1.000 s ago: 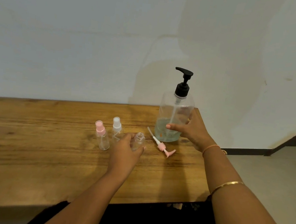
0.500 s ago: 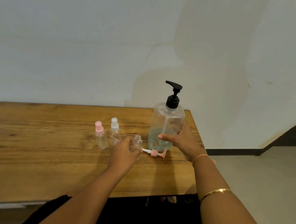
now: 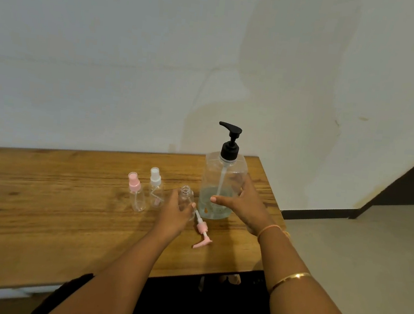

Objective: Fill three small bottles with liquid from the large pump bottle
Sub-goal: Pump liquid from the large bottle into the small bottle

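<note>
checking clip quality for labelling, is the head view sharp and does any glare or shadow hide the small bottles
Head view: soft even light, no harsh glare; mildly soft, no motion blur; a broad faint shadow lies on the wall behind the pump bottle; the open small bottle is clear, low in contrast on the table, partly covered by the left hand.

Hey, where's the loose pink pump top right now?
The pink pump top lies on the wooden table in the head view, just in front of the large pump bottle and right of the left hand.
</note>
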A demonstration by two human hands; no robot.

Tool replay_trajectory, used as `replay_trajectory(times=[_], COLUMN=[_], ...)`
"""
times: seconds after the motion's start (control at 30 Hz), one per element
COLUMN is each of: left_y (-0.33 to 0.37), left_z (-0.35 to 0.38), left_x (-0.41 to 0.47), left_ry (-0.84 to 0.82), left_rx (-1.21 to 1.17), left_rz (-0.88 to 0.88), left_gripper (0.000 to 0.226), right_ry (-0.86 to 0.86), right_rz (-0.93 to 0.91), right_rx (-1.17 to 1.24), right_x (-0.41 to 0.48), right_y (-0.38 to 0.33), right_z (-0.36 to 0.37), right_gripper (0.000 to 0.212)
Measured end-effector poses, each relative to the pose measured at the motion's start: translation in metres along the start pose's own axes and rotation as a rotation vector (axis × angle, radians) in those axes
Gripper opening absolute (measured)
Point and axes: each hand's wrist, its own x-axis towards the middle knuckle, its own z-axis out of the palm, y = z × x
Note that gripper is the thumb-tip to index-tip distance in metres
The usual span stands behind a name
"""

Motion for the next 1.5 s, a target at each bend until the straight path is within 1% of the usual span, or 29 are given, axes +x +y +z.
replay_trajectory(times=[0.1, 0.17, 0.23, 0.3, 0.4, 0.47, 0.53, 0.57, 0.63, 0.7, 0.77, 0.83, 0.9, 1.0, 1.1, 1.27, 1.5], left_y=[0.0, 0.001, 0.003, 0.005, 0.008, 0.014, 0.023, 0.028, 0.037, 0.043, 0.051, 0.058, 0.063, 0.068, 0.078, 0.089, 0.093], left_z=[-0.001, -0.003, -0.005, -0.009, -0.017, -0.024, -0.028, -0.029, -0.029, -0.028, -0.026, -0.023, -0.02, -0.012, -0.003, 0.0, -0.004], left_x=[0.0, -0.002, -0.006, -0.013, -0.021, -0.022, -0.022, -0.023, -0.024, -0.023, -0.022, -0.02, -0.019, -0.017, -0.015, -0.011, -0.005], left_ry=[0.005, 0.01, 0.013, 0.02, 0.063, 0.104, 0.128, 0.138, 0.16, 0.18, 0.188, 0.195, 0.196, 0.17, 0.138, 0.136, 0.111], left_rx=[-0.006, 0.004, 0.009, 0.049, 0.105, 0.117, 0.103, 0.099, 0.092, 0.091, 0.093, 0.086, 0.074, 0.043, 0.023, -0.034, 0.042], left_rz=[0.001, 0.021, 0.06, 0.136, 0.256, 0.293, 0.315, 0.33, 0.348, 0.362, 0.378, 0.38, 0.369, 0.355, 0.36, 0.355, 0.327], left_gripper=[0.032, 0.027, 0.029, 0.037, 0.043, 0.045, 0.043, 0.042, 0.04, 0.039, 0.041, 0.045, 0.043, 0.034, 0.031, 0.042, 0.044], right_ry=[-0.007, -0.019, -0.037, -0.061, -0.088, -0.073, 0.016, 0.084, 0.224, 0.336, 0.387, 0.411, 0.437, 0.46, 0.465, 0.434, 0.347], right_rz=[0.009, 0.011, 0.003, -0.007, -0.028, -0.056, -0.146, -0.215, -0.363, -0.473, -0.535, -0.569, -0.572, -0.561, -0.563, -0.525, -0.494], right_rx=[-0.01, -0.008, -0.007, -0.018, -0.037, -0.045, -0.046, -0.033, -0.008, -0.081, -0.155, -0.172, -0.17, -0.16, -0.17, -0.156, -0.175], right_x=[0.0, -0.003, -0.007, -0.011, -0.016, -0.021, -0.028, -0.03, -0.031, -0.026, -0.021, -0.017, -0.014, -0.011, -0.011, -0.011, -0.01], right_y=[-0.002, -0.005, -0.009, -0.014, -0.024, -0.037, -0.055, -0.065, -0.082, -0.095, -0.104, -0.109, -0.111, -0.11, -0.109, -0.11, -0.114], right_z=[0.0, 0.0, -0.001, -0.003, -0.008, -0.011, -0.011, -0.01, -0.007, -0.003, 0.002, 0.004, 0.004, 0.001, 0.0, -0.003, -0.01], right_gripper=[0.082, 0.082, 0.085, 0.095, 0.117, 0.123, 0.116, 0.108, 0.084, 0.056, 0.038, 0.026, 0.017, 0.011, 0.011, 0.013, 0.018])
